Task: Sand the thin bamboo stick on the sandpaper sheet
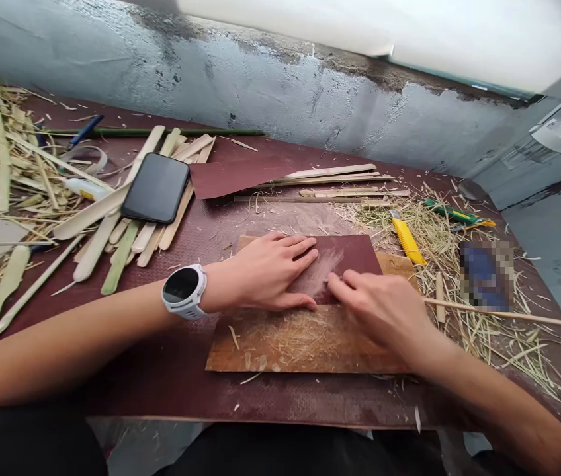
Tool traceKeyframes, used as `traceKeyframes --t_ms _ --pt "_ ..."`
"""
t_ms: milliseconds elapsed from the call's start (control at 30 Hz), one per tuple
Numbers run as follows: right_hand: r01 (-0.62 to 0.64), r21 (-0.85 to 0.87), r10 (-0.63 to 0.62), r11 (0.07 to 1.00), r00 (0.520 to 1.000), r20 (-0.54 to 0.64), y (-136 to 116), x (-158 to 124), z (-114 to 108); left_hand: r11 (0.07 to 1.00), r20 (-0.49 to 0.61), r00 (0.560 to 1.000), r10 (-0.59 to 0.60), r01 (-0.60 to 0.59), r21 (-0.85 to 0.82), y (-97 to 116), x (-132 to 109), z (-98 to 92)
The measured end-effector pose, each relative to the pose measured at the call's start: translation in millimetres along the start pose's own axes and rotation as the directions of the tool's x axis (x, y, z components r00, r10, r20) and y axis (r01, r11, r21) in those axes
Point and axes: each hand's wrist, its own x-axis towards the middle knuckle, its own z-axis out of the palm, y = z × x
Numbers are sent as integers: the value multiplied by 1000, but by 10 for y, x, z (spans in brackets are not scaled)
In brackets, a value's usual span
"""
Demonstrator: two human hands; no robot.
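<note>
My left hand [280, 268] lies flat with fingers spread, pressing on a dark red sheet of sandpaper [360, 251]. The sheet rests on a worn wooden board [280, 344], and pale dust streaks its surface. My right hand [380, 304] is closed, its fingertips low on the sandpaper just right of my left thumb. A thin bamboo stick [509, 316] runs from that hand out to the right; the hand covers its near end. On my left wrist sits a white smartwatch [184, 291].
Left of the board, a black phone [156, 188] lies on flat bamboo strips [96, 248]. Shavings are heaped at far left and right. A yellow utility knife [408, 241] and a green-handled tool [452, 211] lie at right. Another sandpaper sheet [231, 177] lies behind, near the wall [260, 99].
</note>
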Motion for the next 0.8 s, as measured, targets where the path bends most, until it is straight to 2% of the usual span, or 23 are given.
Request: traceKeyframes --t_ms 67,133,267,300,433,467,600,633,733,767,800 --pt "-112 -7 112 994 993 39 68 26 21 1000 -7 1000 -4 4 4 1 -1 0" --pt "-162 -52 165 985 985 56 72 41 25 1000 -9 1000 -5 5 7 5 -1 -1" --pt "29 -69 -28 997 1000 13 -29 17 4 1000 1 1000 -1 1 12 13 4 -6" --pt "38 -65 -37 997 999 8 -30 16 9 1000 1 1000 -5 5 16 14 6 -7" --pt "-118 -91 124 989 991 59 61 61 49 1000 7 1000 -25 24 18 14 20 -10" --pt "-116 -108 123 987 990 61 72 70 54 1000 10 1000 -23 22 9 14 22 -11" --pt "34 -73 -33 997 999 22 72 68 66 1000 20 1000 -15 15 -18 14 25 -9" --pt "10 -66 -8 998 1000 27 79 68 72 1000 22 1000 -19 19 -16 15 25 -8" --pt "-165 -106 172 981 983 60 96 72 80 1000 21 999 -27 27 -10 14 22 -4" --pt "-169 -120 177 978 982 62 88 70 72 1000 19 1000 -23 23 -13 13 22 -4" --pt "-115 -118 121 986 992 46 71 67 59 1000 18 1000 -18 18 -20 12 21 -5"
